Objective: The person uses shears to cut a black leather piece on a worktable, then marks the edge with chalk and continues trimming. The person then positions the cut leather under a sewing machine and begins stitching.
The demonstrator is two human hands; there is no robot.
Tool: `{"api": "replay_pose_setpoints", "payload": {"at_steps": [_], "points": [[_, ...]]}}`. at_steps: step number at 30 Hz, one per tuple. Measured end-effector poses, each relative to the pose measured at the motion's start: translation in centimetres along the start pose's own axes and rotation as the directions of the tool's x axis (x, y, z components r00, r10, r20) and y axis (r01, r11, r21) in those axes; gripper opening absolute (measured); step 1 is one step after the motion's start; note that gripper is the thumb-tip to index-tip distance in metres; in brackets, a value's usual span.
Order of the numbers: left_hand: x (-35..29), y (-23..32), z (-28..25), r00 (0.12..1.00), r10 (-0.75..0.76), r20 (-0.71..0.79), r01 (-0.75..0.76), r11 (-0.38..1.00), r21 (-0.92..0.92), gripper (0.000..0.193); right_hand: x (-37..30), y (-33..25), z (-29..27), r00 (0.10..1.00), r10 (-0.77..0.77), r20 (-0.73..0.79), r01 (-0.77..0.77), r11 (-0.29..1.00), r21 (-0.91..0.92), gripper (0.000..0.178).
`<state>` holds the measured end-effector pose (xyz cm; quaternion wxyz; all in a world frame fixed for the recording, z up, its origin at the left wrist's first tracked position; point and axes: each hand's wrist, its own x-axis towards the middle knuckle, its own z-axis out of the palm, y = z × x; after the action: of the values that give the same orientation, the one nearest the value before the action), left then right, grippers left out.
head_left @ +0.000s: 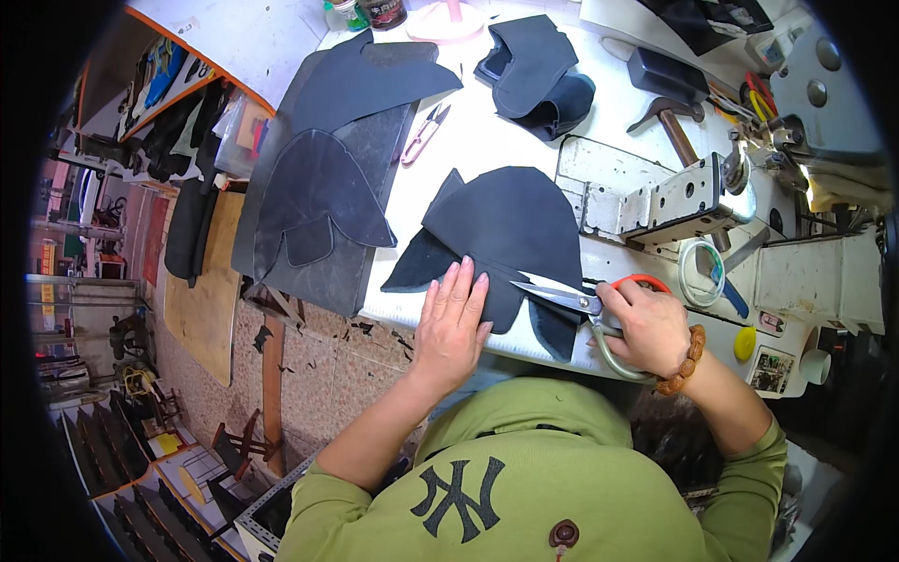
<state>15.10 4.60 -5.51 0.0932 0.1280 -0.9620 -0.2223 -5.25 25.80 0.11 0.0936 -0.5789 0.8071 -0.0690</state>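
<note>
A black leather-like piece (520, 211) with a rounded far edge lies on the white worktable (445, 201), with more black flaps at its near side. My left hand (452, 323) rests flat on its near left part, fingers stretched out. In my right hand (651, 328) is a pair of scissors (552, 296) with an orange handle loop and a greyish one. Their blades are parted and point left over the near edge of the piece, close to a narrow flap. Whether the blades are biting into the material, I cannot tell.
More black cut pieces (323, 192) lie on a dark board (351, 281) at the left; another folded piece (534, 70) is at the back. Pink-handled thread snips (425, 136) lie between. To the right stand a sewing machine (674, 201), a hammer (676, 131) and a white ring-shaped coil (688, 290).
</note>
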Motion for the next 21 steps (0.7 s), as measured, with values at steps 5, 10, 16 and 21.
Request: {"api": "replay_pose_setpoints", "payload": {"at_steps": [5, 10, 16, 21], "points": [[-0.1, -0.1, 0.2, 1.0, 0.004, -0.007, -0.004, 1.0, -0.003, 0.07, 0.5, -0.2, 0.6, 0.998, -0.038, -0.045, 0.037, 0.999, -0.015, 0.055], [0.0, -0.1, 0.1, 0.999, 0.006, -0.031, -0.006, 1.0, -0.006, 0.07, 0.4, 0.1, 0.9, 0.997, -0.039, -0.062, 0.035, 0.997, -0.066, 0.056], [0.2, -0.2, -0.3, 0.999, 0.004, -0.038, -0.005, 0.999, -0.035, 0.07, 0.1, 0.6, 1.3, 0.997, -0.064, -0.053, 0.059, 0.995, -0.086, 0.058], [-0.8, 0.8, -0.5, 0.977, -0.093, -0.193, 0.063, 0.985, -0.159, 0.063, -0.2, 0.0, 0.9, 1.0, -0.004, 0.004, 0.004, 1.0, 0.021, 0.056]]}}
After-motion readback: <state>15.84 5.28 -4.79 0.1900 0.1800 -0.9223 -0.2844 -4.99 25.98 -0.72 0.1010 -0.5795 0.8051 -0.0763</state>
